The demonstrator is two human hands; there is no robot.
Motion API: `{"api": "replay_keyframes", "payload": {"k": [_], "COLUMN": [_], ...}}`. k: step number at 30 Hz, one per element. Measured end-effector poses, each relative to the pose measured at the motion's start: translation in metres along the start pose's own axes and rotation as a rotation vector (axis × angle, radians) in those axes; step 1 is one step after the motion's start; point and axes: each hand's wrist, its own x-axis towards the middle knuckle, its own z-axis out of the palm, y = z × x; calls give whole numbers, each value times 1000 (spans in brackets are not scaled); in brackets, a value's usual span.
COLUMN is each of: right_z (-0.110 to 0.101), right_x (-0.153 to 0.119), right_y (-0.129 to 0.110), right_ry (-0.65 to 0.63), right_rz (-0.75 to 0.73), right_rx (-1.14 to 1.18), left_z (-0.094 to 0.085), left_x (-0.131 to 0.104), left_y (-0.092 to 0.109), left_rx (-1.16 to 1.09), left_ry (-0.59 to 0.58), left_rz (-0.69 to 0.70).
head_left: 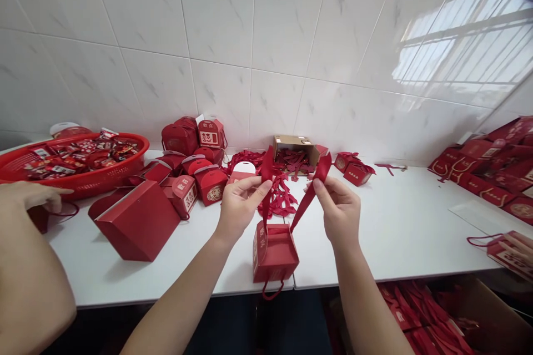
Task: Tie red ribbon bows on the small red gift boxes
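Observation:
A small red gift box (275, 258) with gold lettering on its side stands at the table's front edge, a red cord handle hanging from its front. Two ends of a red ribbon (303, 205) rise from the box in a V. My left hand (241, 199) pinches one end between thumb and fingers, above and left of the box. On the other side, my right hand (339, 205) pinches the second end. Behind the ribbon lies a heap of loose red ribbons (283, 197), near an open cardboard box (297, 147) with more dark red pieces inside.
Red gift boxes (210, 183) crowd the left middle, beside a red basket (144, 150) of wrapped sweets. A co-worker's arm (33, 266) reaches in at left; another person's hand (520, 247) holds a box at right. Stacked red boxes (491, 172) line the far right.

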Motion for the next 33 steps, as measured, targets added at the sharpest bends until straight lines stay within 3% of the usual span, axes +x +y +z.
{"api": "replay_keyframes", "payload": {"k": [5,11,14,17,19,21,24,27,30,33], "right_z": [8,18,22,21,15,7,-5,-9,-7,-7], "right_x": [2,-3,-9,-11,-8,-4,3,4,0,-9], "right_y": [2,0,-2,3,8,12,18,21,22,26], "right_ry": [-117,-314,-456,-462,-513,-631,-722,-686,-650,-566], "right_rz": [102,240,213,158,73,-85,-375,-565,-643,-588], "right_rx": [195,122,153,121,58,-29,-202,-358,-462,-437], "left_z": [1,1,-1,-7,-13,-19,-28,-31,-27,-24], "left_x": [-1,-7,-9,-9,-8,-6,-3,-3,-7,-16], "left_y": [1,6,8,8,8,6,1,-1,1,3], "left_rx": [8,22,83,105,74,-6,-180,-309,-290,-8], "left_ry": [-28,-191,-252,-387,-547,-620,-474,-407,-461,-386], "left_rz": [21,-8,-26,-79,-180,-296,-384,-422,-409,-209]}}
